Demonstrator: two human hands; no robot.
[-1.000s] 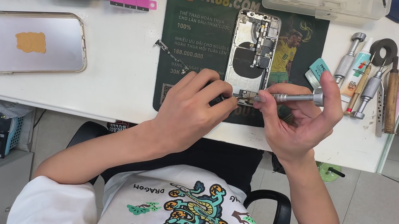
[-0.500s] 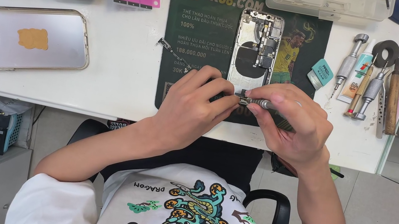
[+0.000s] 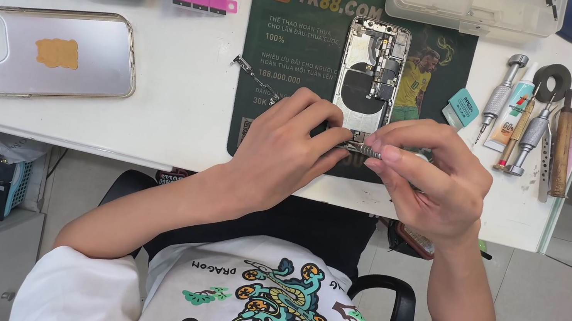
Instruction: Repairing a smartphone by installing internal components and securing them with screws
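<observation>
Head view: both hands hide the lower end of the opened silver phone chassis lying on the dark green printed mat. Left hand pinches the chassis edge; right hand has its grip clenched on a slim knurled metal screwdriver. White counter ends just below the wrists, with tile floor beyond.

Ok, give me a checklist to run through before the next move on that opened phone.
1. Opened phone lies flat on the green mat: ok.
2. Left hand steadies the phone's lower end: ok.
3. Right hand grips the screwdriver: ok.
4. Screwdriver tip seated in a screw: cannot tell, fingers hide it.
5. Spare tools within reach to the right: ok.
6. Loose metal strip clear of the hands: ok.
</observation>
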